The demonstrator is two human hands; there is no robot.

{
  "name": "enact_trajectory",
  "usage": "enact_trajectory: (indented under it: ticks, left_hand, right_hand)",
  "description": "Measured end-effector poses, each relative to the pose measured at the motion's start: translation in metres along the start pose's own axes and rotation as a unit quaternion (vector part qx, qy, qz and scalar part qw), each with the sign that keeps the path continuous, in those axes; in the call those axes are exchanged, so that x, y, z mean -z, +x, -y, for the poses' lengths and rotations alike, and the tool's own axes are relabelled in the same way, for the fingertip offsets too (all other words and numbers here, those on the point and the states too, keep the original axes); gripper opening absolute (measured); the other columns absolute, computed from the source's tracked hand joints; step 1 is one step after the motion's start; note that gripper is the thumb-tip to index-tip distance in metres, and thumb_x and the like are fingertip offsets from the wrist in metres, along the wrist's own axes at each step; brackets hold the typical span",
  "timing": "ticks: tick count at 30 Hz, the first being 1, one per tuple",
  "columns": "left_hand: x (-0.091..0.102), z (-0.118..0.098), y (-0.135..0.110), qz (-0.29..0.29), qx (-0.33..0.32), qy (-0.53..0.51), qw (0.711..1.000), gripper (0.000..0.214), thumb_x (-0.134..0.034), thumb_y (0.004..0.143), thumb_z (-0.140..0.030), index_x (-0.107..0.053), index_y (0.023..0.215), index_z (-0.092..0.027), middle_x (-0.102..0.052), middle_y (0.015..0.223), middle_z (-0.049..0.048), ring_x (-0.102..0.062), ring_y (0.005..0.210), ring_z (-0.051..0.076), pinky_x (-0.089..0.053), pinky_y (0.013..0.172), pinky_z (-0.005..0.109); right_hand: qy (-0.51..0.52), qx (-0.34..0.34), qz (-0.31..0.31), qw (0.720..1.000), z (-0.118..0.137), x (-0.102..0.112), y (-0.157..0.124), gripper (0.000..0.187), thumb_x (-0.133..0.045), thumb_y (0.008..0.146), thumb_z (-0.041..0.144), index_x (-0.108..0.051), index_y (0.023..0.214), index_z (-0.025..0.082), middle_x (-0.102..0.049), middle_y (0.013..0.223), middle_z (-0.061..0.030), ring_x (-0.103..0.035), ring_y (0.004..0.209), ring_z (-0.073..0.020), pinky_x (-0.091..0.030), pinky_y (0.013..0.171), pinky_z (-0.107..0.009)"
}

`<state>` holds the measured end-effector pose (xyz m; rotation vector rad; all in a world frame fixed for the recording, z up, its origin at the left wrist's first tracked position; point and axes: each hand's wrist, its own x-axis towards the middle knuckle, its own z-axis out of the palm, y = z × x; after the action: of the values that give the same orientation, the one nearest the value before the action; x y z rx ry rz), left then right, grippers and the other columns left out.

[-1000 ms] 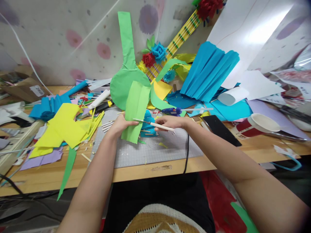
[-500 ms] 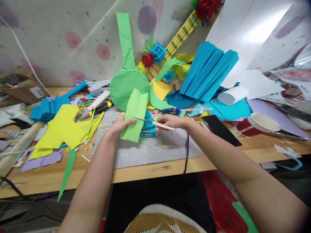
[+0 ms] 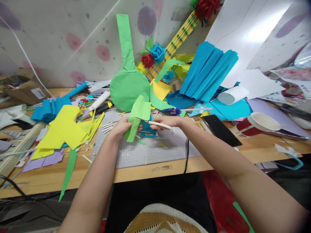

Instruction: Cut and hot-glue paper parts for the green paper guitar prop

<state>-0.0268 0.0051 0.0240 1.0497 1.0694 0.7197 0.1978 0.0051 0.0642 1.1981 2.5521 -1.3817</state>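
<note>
My left hand is closed on a piece of light green crepe paper, held above the grey cutting mat. In my right hand is a pair of scissors with white handles; its blades reach left across the green paper. The lower part of the paper hangs as a folded flap below the blades. Under my hands lie blue paper and thin wooden sticks. Just behind stands a green paper-covered shape, round with a long upright neck.
A blue glue gun lies behind my right hand. Right of it are a black phone and a paper cup. Yellow paper piles up at left. A yellow paper guitar neck with flowers leans at the back.
The scissors have cut across the green paper, and its lower part now folds down. My left hand has shifted slightly, and the scissors have moved a little to the left.
</note>
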Motion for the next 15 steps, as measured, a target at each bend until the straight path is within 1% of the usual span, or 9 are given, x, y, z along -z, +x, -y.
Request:
enact_trajectory:
  ticks: [3, 7, 11, 15]
  left_hand:
    - [-0.001, -0.001, -0.002, 0.006, 0.002, -0.006, 1.0, 0.03, -0.075, 0.051, -0.028, -0.067, 0.075, -0.012, -0.07, 0.075, 0.0103, -0.067, 0.068, 0.022, -0.054, 0.059, 0.03]
    - [-0.001, -0.002, -0.003, 0.003, 0.007, -0.005, 1.0, 0.029, -0.074, 0.053, -0.031, -0.066, 0.074, -0.013, -0.07, 0.075, 0.01, -0.067, 0.071, 0.023, -0.054, 0.061, 0.031]
    - [-0.001, -0.003, -0.003, -0.008, 0.009, 0.004, 1.0, 0.029, -0.073, 0.055, -0.03, -0.065, 0.076, -0.013, -0.07, 0.074, 0.0095, -0.067, 0.071, 0.024, -0.054, 0.059, 0.03]
    - [0.0, -0.002, -0.002, -0.013, 0.014, 0.017, 1.0, 0.029, -0.073, 0.054, -0.029, -0.065, 0.076, -0.013, -0.07, 0.072, 0.009, -0.067, 0.069, 0.023, -0.053, 0.058, 0.029]
  right_hand:
    - [0.021, -0.003, -0.005, 1.0, 0.002, 0.0, 0.005, 0.05, -0.045, 0.072, 0.066, -0.044, 0.07, 0.016, -0.044, 0.058, 0.0034, -0.04, 0.052, -0.0069, -0.032, 0.047, -0.022]
    - [0.019, -0.003, -0.012, 1.0, -0.001, 0.002, 0.007, 0.05, -0.046, 0.071, 0.066, -0.045, 0.066, 0.016, -0.045, 0.055, 0.0035, -0.04, 0.048, -0.0064, -0.03, 0.045, -0.021]
    - [0.014, -0.032, -0.039, 0.999, -0.006, 0.003, 0.009, 0.049, -0.052, 0.067, 0.064, -0.048, 0.066, 0.015, -0.046, 0.053, 0.0039, -0.04, 0.047, -0.0062, -0.027, 0.045, -0.021]
    - [-0.018, -0.028, -0.07, 0.997, -0.011, 0.0, 0.012, 0.048, -0.055, 0.066, 0.062, -0.047, 0.06, 0.015, -0.042, 0.051, 0.0049, -0.037, 0.047, -0.0059, -0.023, 0.047, -0.021]
